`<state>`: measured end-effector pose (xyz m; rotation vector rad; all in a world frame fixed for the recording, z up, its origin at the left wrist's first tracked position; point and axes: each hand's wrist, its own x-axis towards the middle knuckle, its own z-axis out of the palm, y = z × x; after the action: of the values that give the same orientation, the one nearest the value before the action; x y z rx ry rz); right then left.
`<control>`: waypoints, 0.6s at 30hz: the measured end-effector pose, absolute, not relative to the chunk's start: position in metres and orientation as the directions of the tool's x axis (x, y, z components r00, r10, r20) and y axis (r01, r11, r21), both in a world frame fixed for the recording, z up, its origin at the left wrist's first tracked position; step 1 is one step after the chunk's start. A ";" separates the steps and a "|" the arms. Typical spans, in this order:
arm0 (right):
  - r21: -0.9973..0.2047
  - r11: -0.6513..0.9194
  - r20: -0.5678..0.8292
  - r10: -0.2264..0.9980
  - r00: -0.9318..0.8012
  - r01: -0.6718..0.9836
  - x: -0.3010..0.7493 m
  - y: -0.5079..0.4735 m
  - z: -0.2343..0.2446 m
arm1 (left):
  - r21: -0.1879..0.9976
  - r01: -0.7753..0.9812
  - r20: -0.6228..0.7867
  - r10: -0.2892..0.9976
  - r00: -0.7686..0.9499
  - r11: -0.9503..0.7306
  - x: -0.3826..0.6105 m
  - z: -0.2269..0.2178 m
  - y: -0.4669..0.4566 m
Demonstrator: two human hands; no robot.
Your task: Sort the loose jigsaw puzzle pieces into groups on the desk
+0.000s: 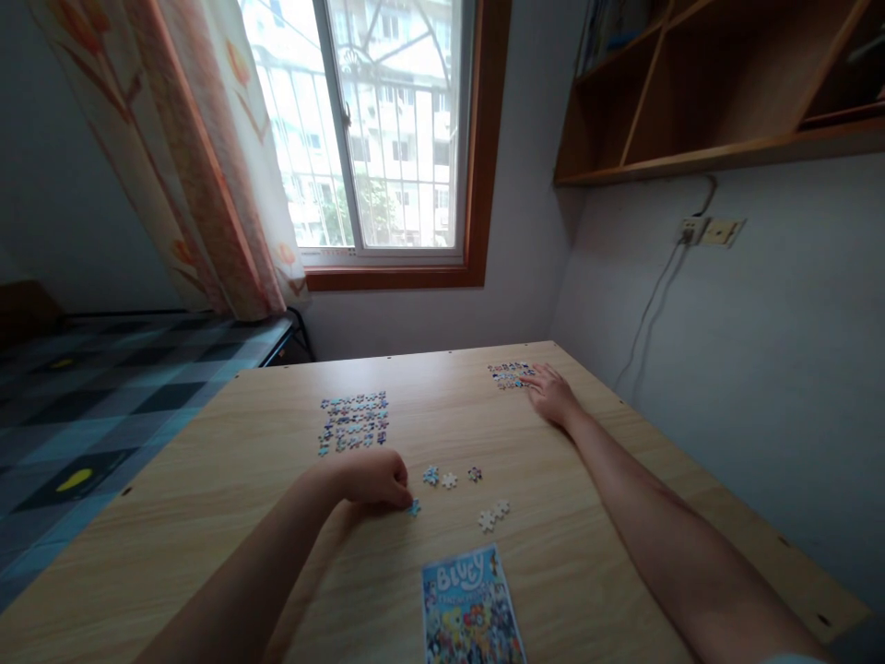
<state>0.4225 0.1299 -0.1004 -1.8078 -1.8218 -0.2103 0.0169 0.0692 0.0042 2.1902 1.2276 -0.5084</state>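
Note:
My left hand (pixel 377 475) is curled, its thumb and fingertips pinched at the edge of a light blue jigsaw puzzle piece (pixel 415 508) low over the wooden table (pixel 573 553). To the far right, my right hand (pixel 549 395) lies with fingers stretched out, the fingertips on the edge of a small group of puzzle pieces (pixel 508 378). Beyond my left hand, a larger block of puzzle pieces (pixel 354 420) is laid out in rows. Between the hands are a blue piece (pixel 430 475), a pale piece (pixel 449 480) and a dark patterned piece (pixel 475 474).
Pale pieces (pixel 488 521) lie nearer to me. A Bluey picture sheet (pixel 471 604) lies at the table's near side. A bed (pixel 138 406) stands left, a window (pixel 387 129) ahead. Wooden shelves (pixel 691 148) hang upper right, above a socket with a cable (pixel 650 309).

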 end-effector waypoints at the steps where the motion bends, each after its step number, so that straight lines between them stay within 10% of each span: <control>1: -0.256 0.083 0.474 0.879 0.050 0.963 0.419 0.129 -0.099 | 0.294 0.861 -0.574 0.644 0.506 -0.415 0.017 0.004 0.069; 18: -0.366 -0.062 0.379 0.901 0.210 0.929 0.441 0.140 -0.111 | 0.309 0.861 -0.549 0.663 0.509 -0.405 0.014 -0.003 0.073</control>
<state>0.4413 0.1399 -0.1108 -1.9597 -1.6903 -0.0677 0.0137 0.0727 -0.0029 2.1929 1.2413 -0.4617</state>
